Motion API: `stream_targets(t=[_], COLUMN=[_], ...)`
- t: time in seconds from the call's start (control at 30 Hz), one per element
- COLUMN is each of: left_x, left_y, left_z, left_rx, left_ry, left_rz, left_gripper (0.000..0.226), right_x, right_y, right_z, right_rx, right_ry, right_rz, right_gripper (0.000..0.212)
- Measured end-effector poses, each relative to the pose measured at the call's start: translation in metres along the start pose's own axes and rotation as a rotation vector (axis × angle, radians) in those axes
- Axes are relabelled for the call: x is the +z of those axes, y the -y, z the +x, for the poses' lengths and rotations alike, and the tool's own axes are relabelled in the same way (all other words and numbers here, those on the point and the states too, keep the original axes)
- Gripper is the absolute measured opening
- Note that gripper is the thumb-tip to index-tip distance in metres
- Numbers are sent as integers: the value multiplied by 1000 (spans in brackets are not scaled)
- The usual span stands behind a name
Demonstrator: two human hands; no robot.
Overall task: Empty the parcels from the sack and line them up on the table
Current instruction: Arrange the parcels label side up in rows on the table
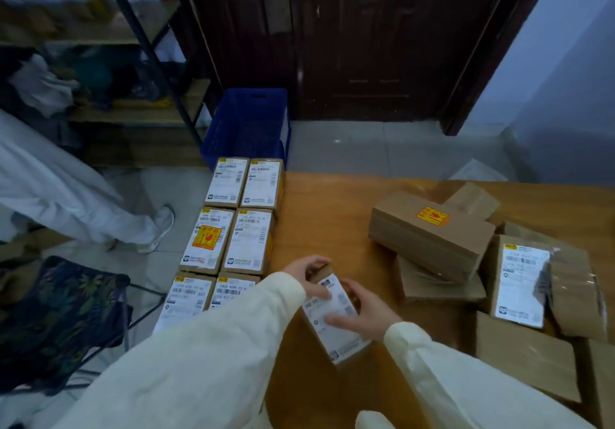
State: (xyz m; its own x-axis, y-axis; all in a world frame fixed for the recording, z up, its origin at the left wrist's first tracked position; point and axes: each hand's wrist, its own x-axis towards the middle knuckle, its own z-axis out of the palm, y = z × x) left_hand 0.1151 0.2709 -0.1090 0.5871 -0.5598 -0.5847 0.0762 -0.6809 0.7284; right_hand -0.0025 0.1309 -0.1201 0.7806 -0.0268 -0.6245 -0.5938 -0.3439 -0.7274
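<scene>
While both hands, left hand (307, 274) and right hand (361, 309), grip a labelled parcel (332, 315) at six o'clock, bare table (326, 215) lies toward twelve; lined parcels (233, 229) hug its nine o'clock edge, jumbled parcels (466, 255) at three.

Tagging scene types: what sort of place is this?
Likely a small parcel sorting or storage room, not a warehouse: labelled parcels lined up on a wooden table, a blue crate on the tiled floor, cluttered shelving, a dark door.

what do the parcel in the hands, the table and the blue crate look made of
Parcel: brown cardboard, matte, with a white paper label.
Table: likely wood or wood-look laminate, orange-brown, smooth with slight sheen.
Blue crate: probably moulded plastic, with perforated walls and a handle slot.
</scene>
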Motion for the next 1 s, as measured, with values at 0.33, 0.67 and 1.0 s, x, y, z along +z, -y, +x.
stream_targets(t=[0.33, 0.67, 1.0], left_x=[52, 19, -54], left_y=[36, 16, -21], left_z=[-40, 47, 110], left_rx=[-188, -184, 89], left_ry=[-218, -261, -319], left_rz=[222, 731, 930], left_gripper=[94, 71, 40], right_x=[42, 29, -6], right_y=[-23, 37, 90], right_z=[25, 111, 187], right_rx=[155, 30, 91], right_ry=[-443, -472, -554], right_rz=[-43, 45, 74], right_gripper=[45, 26, 26])
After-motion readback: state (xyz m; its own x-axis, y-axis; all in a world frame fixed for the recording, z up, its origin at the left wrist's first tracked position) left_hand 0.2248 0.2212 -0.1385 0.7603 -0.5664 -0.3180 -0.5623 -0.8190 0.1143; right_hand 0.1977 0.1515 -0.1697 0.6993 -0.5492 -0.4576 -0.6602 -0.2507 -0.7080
